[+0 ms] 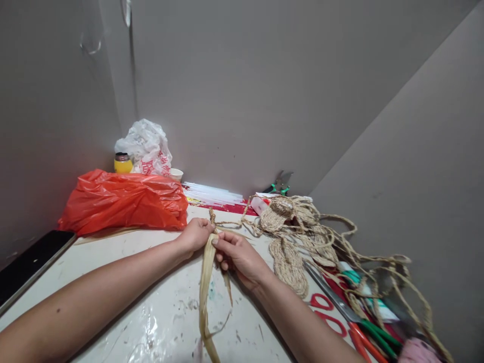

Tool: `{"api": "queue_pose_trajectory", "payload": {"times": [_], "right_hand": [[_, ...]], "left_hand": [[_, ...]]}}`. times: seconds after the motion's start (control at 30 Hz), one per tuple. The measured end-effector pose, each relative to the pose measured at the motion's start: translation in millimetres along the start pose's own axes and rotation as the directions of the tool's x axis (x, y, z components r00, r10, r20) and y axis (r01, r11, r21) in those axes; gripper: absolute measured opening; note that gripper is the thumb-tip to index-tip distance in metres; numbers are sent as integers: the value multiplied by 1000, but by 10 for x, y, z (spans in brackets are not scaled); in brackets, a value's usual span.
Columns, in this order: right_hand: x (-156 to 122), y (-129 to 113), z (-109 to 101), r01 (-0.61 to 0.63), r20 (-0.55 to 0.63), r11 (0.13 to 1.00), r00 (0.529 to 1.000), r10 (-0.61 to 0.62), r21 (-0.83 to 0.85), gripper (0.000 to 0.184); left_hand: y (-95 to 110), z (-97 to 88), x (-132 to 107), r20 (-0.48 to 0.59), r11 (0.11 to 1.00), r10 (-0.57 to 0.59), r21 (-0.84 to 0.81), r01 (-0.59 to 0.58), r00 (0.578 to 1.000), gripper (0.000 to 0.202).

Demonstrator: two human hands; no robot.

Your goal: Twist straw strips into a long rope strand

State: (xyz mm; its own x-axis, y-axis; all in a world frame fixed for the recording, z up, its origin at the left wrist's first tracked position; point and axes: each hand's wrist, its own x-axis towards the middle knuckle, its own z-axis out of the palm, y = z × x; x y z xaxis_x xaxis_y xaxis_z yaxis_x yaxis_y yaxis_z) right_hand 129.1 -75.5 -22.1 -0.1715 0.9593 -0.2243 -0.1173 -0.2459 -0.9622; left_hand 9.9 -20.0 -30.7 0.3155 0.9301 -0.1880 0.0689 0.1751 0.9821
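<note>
At the middle of the table (151, 307), my left hand (196, 235) pinches the base of a twisted straw-coloured cord (212, 216). Just to its right, my right hand (239, 256) is closed, thumb against fingers, on a flat pale dried leaf strip (206, 287), which looks like husk. The strip hangs toward the front edge, with a thinner shred curling off beside it. From the hands the cord runs right to a pile of twisted rope (321, 237). Near my right hand lies an oval woven piece (288, 267) of the same fibre. My fingertips hide the join.
Left stand a red plastic bag (124, 201), a phone (34, 262), a yellow jar (123, 164), a white bag (145, 143) and a paper cup (176, 174). White sticks (214, 193) and pliers (280, 184) lie at the back; scissors (328, 307) lie right. Grey walls close in behind.
</note>
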Motion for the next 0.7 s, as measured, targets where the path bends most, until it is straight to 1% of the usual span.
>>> {"api": "queue_pose_trajectory", "payload": {"times": [0.13,0.23,0.33,0.43,0.53,0.7], "right_hand": [[8,26,15,-6,-53,997,999,2,-77,28],[-1,19,33,-24,-38,997,999,21,-76,29],[-7,13,49,-35,-30,998,999,34,-55,30],[-8,24,65,-22,-65,998,998,17,-67,27],[-11,33,81,-2,-80,997,997,-4,-74,24],[-16,23,99,-10,-70,998,998,5,-69,25]], "left_hand": [[-22,12,15,-66,999,34,26,-32,997,25],[-48,21,28,-102,996,68,64,-62,992,25],[-63,26,29,-114,991,100,96,-90,988,25],[-67,27,22,-119,987,122,121,-107,985,26],[-71,25,20,-121,984,131,136,-114,984,26],[-86,23,38,-137,982,139,147,-118,981,25]]}}
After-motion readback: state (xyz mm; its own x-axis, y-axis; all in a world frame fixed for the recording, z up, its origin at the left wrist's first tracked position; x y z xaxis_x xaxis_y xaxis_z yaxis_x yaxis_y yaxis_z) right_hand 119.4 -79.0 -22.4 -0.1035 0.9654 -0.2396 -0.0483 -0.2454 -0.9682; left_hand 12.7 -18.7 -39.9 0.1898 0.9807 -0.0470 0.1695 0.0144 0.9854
